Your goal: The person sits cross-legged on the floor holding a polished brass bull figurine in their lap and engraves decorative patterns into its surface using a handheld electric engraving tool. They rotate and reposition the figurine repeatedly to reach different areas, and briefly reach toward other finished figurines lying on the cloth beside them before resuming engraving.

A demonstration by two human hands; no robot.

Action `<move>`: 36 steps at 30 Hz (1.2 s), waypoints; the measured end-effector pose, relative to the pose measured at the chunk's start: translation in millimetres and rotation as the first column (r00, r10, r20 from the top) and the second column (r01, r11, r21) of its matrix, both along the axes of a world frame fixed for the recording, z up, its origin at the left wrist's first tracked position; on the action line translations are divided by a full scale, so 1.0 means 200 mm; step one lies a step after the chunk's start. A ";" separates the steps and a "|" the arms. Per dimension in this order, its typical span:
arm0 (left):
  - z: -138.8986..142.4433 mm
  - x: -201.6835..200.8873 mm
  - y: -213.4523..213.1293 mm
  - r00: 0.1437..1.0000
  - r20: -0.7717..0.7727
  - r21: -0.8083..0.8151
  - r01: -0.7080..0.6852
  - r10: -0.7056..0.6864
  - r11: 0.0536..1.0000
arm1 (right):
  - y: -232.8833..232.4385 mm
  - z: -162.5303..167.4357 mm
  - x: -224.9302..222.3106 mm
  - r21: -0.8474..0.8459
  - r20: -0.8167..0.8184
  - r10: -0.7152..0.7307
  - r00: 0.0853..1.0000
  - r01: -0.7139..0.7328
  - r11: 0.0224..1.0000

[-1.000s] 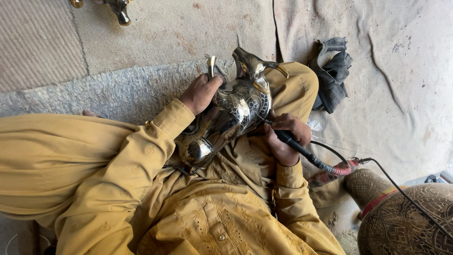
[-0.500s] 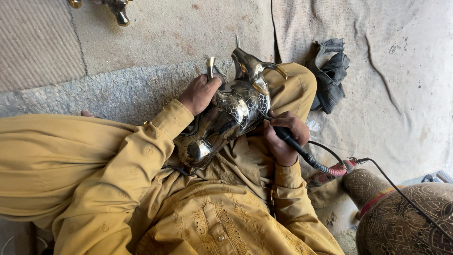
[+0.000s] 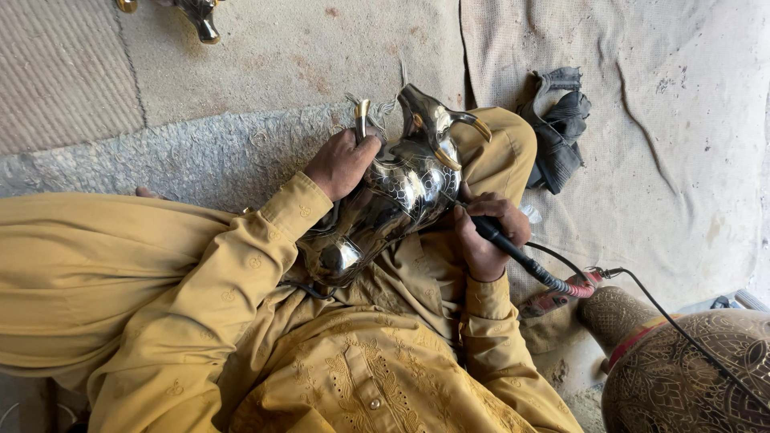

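My left hand (image 3: 341, 164) curled its fingers tight over the handle side of the shiny metal pitcher (image 3: 385, 200) lying at the frame's centre on my lap. My right hand (image 3: 485, 232) closed around the black engraving tool (image 3: 513, 255), tip touching the pitcher.

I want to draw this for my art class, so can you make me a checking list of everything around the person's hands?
Surface: worn grey mat and pale cloth on the floor.
Job's things: shiny dark metal jug with gold trim, lying tilted across the lap; black pen-shaped power tool.
Clutter: crumpled dark rag; engraved brown vessel.
Grippers: left hand grips the jug near its top; right hand holds the tool against it.
Cables: black cord trailing from the tool.
Surroundings: another metal piece at the top edge.
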State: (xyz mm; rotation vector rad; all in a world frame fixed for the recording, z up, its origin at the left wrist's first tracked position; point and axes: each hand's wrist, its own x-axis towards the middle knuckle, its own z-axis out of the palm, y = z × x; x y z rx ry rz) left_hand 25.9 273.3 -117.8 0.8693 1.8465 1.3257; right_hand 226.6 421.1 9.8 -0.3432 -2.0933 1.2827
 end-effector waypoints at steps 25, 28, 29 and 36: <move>0.00 0.01 0.01 0.991 -0.131 0.026 0.025 -0.022 0.999 | 0.02 -0.05 0.00 0.059 0.001 -0.016 1.000 0.016 0.998; -0.01 0.01 0.01 0.999 -0.037 -0.044 0.008 -0.010 0.999 | 0.03 -0.05 -0.01 0.112 0.016 -0.035 0.999 0.033 0.993; -0.01 0.01 0.01 0.999 -0.030 -0.042 0.010 -0.011 0.999 | 0.03 -0.05 -0.01 0.122 0.021 -0.045 0.999 0.042 0.992; -0.01 0.01 0.02 0.988 -0.151 -0.005 0.041 -0.041 0.999 | 0.03 -0.06 0.00 0.099 0.002 -0.064 0.998 0.063 0.993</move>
